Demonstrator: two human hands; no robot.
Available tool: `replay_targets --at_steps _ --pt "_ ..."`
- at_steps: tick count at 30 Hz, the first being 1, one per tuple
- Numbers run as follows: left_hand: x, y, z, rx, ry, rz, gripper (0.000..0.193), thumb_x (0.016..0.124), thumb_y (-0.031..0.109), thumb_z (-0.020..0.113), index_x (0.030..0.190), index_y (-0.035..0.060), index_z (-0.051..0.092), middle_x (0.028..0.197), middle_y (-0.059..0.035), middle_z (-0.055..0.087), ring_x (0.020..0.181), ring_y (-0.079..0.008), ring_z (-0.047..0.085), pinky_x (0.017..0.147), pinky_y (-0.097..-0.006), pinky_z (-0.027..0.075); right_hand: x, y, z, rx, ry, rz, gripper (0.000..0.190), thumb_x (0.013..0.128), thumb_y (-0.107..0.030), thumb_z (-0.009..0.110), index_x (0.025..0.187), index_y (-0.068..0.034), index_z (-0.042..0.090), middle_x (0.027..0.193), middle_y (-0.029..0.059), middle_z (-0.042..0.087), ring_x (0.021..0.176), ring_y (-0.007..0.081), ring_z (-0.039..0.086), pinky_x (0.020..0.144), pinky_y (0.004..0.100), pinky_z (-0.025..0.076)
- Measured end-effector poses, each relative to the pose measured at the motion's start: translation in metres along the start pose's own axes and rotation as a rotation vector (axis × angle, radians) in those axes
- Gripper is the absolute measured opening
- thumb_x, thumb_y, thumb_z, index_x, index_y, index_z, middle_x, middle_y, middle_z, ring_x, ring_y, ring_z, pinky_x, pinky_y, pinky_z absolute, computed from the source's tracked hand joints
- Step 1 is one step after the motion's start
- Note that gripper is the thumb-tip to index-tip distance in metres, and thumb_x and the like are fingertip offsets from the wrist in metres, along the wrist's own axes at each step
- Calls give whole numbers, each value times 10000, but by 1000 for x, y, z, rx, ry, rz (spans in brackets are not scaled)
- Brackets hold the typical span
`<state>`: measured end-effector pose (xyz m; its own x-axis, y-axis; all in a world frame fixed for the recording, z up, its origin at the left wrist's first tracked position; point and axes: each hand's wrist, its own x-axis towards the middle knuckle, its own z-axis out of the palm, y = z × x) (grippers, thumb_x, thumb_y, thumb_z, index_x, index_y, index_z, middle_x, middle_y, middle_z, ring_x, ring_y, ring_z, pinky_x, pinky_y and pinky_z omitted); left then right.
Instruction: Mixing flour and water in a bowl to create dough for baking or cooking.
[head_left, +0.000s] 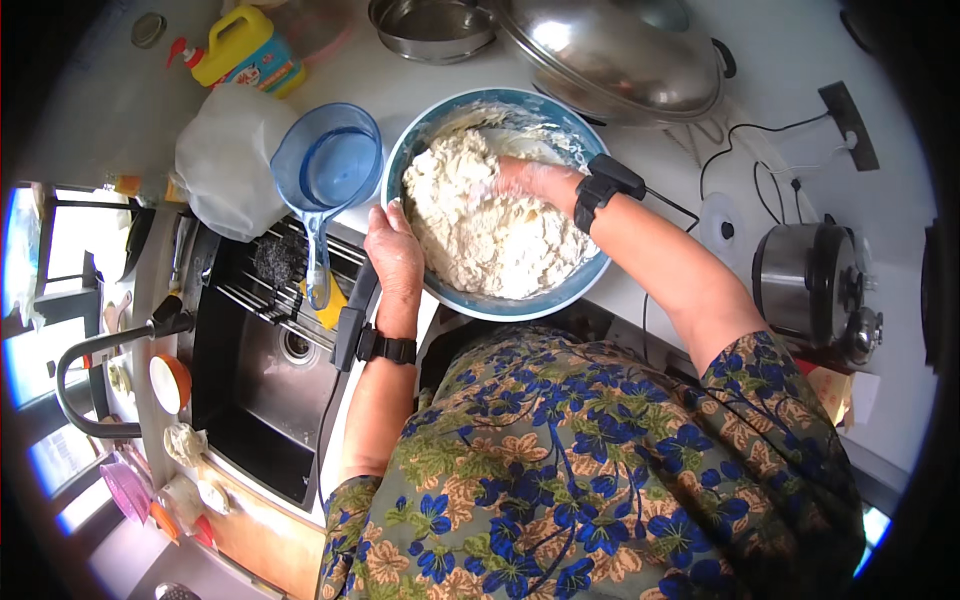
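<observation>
A large blue-green bowl with a white rim (600, 274) holds a shaggy, lumpy mass of floury dough (502, 240). My left hand (395, 244) grips the bowl's left rim, thumb and fingers at its edge. Inside the bowl, my right hand (525, 178) is sunk in the dough; its fingers are hidden, so what they close on does not show. Flour coats its back. Left of the bowl stands a blue transparent plastic dipper (330, 161) with water in it, its handle pointing towards the sink. Both wrists wear black straps with cabled devices.
A black sink (281, 382) with a rack (255, 300) and faucet (67, 375) lies at left. Behind it are a translucent plastic bag (232, 161) and a yellow jug with a red pump (251, 49). A lidded wok (622, 60), a steel pan (431, 34), cables and a cooker (795, 281) stand farther back and right.
</observation>
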<state>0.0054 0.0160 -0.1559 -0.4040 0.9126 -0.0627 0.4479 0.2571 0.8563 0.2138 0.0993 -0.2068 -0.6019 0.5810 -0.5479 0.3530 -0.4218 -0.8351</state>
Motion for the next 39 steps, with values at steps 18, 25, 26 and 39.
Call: replay_targets --at_steps 18,25,26,39 --pt "3 -9 -5 21 -2 47 247 884 192 464 781 -31 476 623 -235 521 579 -412 494 545 -408 408 -97 8 66 -821 120 -79 383 922 -290 286 1057 8 487 1050 218 511 1004 306 499 873 336 415" --pt "7 -9 -8 -24 -44 16 272 888 202 446 792 -49 485 693 -251 543 656 -399 533 604 -411 416 -55 -14 62 -915 473 -184 137 851 -161 388 837 -55 473 794 180 524 785 341 522 739 373 426" --pt "6 -2 -8 -33 -69 -18 271 887 203 443 799 -49 489 704 -257 545 672 -404 538 610 -414 419 -54 -11 61 -866 557 -41 156 839 -155 392 871 -74 521 859 179 566 874 352 539 776 374 419" --pt "55 -18 -8 159 -229 181 298 886 269 436 802 -3 523 738 -256 556 746 -425 534 654 -432 430 -61 -15 30 -813 631 39 271 767 -215 565 950 -17 594 908 196 614 853 310 599 728 368 467"
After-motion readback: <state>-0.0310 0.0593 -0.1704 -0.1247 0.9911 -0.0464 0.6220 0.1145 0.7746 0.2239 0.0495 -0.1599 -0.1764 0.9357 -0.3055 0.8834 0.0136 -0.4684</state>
